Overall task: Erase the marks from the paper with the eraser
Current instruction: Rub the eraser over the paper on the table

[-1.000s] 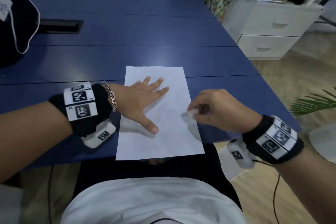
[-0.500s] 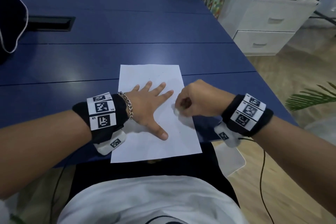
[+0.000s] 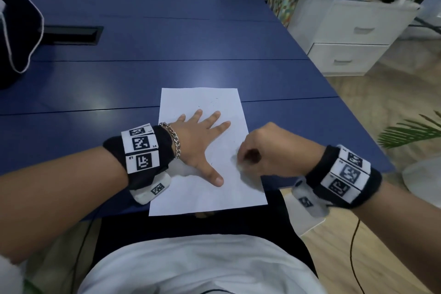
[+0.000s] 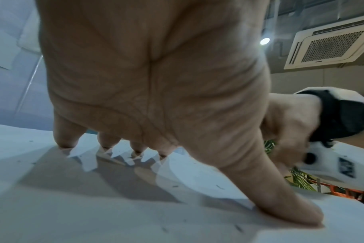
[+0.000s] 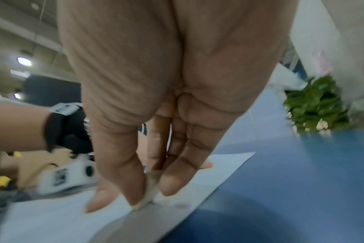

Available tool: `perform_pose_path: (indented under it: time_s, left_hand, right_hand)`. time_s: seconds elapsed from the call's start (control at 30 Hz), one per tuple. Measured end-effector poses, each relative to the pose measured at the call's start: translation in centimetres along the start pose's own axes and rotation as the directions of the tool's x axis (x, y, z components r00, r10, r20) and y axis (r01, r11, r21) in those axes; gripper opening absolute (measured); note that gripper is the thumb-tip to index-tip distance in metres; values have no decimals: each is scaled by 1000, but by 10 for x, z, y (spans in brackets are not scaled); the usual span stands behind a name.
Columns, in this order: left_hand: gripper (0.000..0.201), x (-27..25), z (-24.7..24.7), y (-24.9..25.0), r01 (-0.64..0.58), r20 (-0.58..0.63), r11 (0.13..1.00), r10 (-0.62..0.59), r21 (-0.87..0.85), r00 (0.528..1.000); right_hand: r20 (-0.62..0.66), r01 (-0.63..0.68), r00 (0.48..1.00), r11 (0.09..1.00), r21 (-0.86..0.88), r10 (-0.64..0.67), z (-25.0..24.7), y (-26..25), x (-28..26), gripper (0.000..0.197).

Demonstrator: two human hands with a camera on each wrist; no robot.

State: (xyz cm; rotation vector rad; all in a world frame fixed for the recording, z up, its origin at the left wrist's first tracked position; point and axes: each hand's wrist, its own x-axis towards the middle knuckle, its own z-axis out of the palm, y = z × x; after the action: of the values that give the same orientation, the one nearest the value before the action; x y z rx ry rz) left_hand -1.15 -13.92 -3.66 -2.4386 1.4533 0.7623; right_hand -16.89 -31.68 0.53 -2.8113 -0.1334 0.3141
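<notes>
The small white rubber eraser (image 5: 149,191) is pinched between my right thumb and fingertips, and its lower corner touches the white rectangular sheet of paper (image 3: 214,194) close to the right long edge, about the middle of its length. From my seat the long axis of the paper runs from 6 to 12 o'clock, with a slight lean toward 1 o'clock. My right hand (image 3: 269,153) is curled closed around the eraser and comes onto the sheet from about 3 o'clock, so this hand is the nearer one to the marks on the right half. Faint short pencil marks (image 3: 216,100) remain near the far end of the sheet, at about 12 o'clock from the eraser, and I think one small mark lies just beside the base of my left thumb, at about 9 o'clock. My left hand (image 3: 198,143) lies flat on the left half of the paper with the fingers straight and spread, pointing to about 1 o'clock, and it presses the sheet against the dark blue table (image 3: 167,38). I judge that my next strokes should go along the long axis, away from the holding hand, so the paper does not wrinkle.
</notes>
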Motion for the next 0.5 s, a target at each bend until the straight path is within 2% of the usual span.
perform_pose_path:
  time_s: [0.07,0.17,0.23,0.37,0.5]
  left_hand:
    - [160,-1,-1,1,0,-1,1000,0,-4,1000]
    - [160,-1,-2,1,-3,-2,1000,3,-4,1000]
    - [159,-2,-2,1,-1,2,1000,1,-1,1000]
    - [159,-1,0,0,-10,-13,1000,10,-5,1000]
    - [159,-3,0,0,-24,-22,1000,24,-14,999]
  right_hand:
    - [69,39,997,999,18,-40,2,-9,-5,11]
    - [-65,-88,994,996,17,89,-4,6,5,11]
    - [-110,-113,987,993,14,114,-1,8,10,12]
    - [20,-1,1000,1000,8,1,9,-15,5,11]
    - [-107,-129,986,992,9,130,2,4,13,12]
